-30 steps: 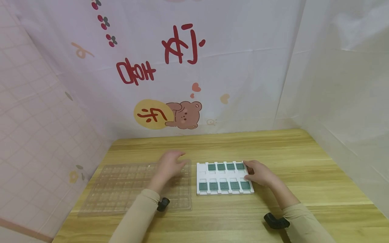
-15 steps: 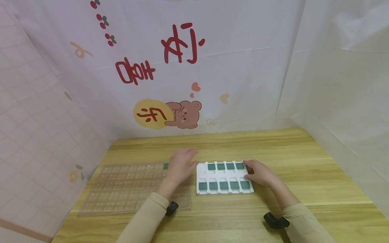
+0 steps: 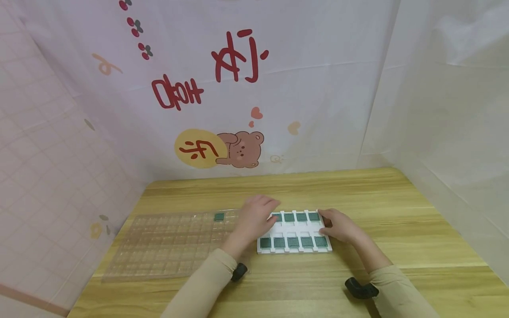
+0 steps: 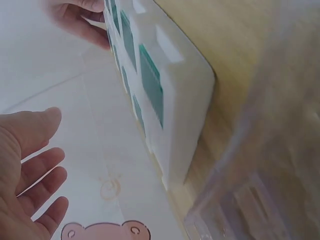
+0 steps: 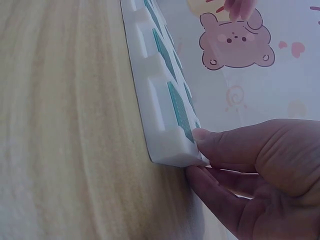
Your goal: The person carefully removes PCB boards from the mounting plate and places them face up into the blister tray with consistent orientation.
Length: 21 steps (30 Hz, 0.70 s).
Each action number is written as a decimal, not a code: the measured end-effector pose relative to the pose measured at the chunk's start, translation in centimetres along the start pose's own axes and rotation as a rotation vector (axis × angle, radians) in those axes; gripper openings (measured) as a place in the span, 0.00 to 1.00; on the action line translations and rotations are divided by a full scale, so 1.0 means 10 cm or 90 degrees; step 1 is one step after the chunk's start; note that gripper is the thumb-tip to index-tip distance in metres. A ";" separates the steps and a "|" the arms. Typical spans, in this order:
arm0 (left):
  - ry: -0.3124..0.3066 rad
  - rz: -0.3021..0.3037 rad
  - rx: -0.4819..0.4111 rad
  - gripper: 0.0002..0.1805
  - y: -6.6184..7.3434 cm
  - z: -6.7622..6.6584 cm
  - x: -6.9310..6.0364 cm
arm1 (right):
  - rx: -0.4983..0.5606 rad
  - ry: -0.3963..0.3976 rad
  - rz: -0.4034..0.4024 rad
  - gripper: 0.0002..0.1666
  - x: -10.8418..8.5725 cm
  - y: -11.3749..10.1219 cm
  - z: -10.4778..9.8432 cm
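Note:
A white foam tray lies on the table, with small green square circuit boards in two rows of slots. My right hand pinches its right end; in the right wrist view the thumb is on top and a finger beneath the corner. Over the tray's far left part hovers my left hand, hiding that corner in the head view. Its fingers are relaxed and apart in the left wrist view, nothing visible between them. One green board sits in a far-row compartment of the clear plastic tray to the left.
The wooden table ends at the back against a white printed cloth. Cloth also hangs along the left and right sides. The clear tray's right edge lies close beside the white tray.
My left hand has moved right, from above the clear tray to above the white tray's left part, uncovering the green board in the clear tray. My right hand has stayed on the white tray.

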<state>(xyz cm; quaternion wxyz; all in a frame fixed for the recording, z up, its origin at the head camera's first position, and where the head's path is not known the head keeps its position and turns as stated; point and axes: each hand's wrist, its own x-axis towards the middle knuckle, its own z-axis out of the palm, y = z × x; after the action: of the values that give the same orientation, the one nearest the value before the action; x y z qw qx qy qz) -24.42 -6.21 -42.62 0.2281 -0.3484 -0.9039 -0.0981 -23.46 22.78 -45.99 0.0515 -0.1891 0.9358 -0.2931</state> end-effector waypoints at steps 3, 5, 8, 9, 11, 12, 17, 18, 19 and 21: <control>-0.042 -0.007 0.005 0.23 0.04 0.03 0.05 | 0.002 0.000 -0.001 0.38 0.00 0.00 0.00; -0.067 -0.013 -0.001 0.23 0.06 0.05 0.07 | 0.001 0.001 -0.004 0.39 0.00 0.01 0.00; -0.100 -0.020 -0.007 0.22 0.07 0.06 0.10 | 0.000 0.001 -0.002 0.38 0.00 0.01 0.01; -0.108 -0.021 -0.008 0.22 0.07 0.07 0.11 | -0.001 0.002 -0.002 0.38 0.00 0.01 0.01; -0.122 -0.026 -0.012 0.21 0.07 0.08 0.12 | -0.003 0.001 -0.002 0.38 0.00 0.01 0.01; -0.129 -0.028 -0.013 0.21 0.07 0.09 0.13 | -0.003 0.000 -0.001 0.38 0.00 0.02 0.01; -0.165 -0.051 -0.021 0.21 0.05 0.13 0.15 | 0.003 0.001 0.001 0.38 0.00 0.02 0.01; -0.174 -0.056 -0.022 0.21 0.04 0.14 0.15 | 0.004 0.002 0.000 0.38 0.00 0.02 0.00; -0.182 -0.062 -0.023 0.21 0.04 0.15 0.15 | 0.005 0.002 -0.001 0.38 0.00 0.02 0.00; -0.196 -0.073 -0.023 0.21 0.03 0.16 0.16 | 0.005 0.003 -0.002 0.38 0.00 0.02 0.00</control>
<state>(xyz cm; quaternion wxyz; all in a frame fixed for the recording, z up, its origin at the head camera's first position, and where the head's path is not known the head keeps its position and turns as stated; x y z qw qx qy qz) -25.80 -4.53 -43.25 0.0746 -0.3113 -0.9446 -0.0729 -23.50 22.92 -46.10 0.0498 -0.1902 0.9344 -0.2971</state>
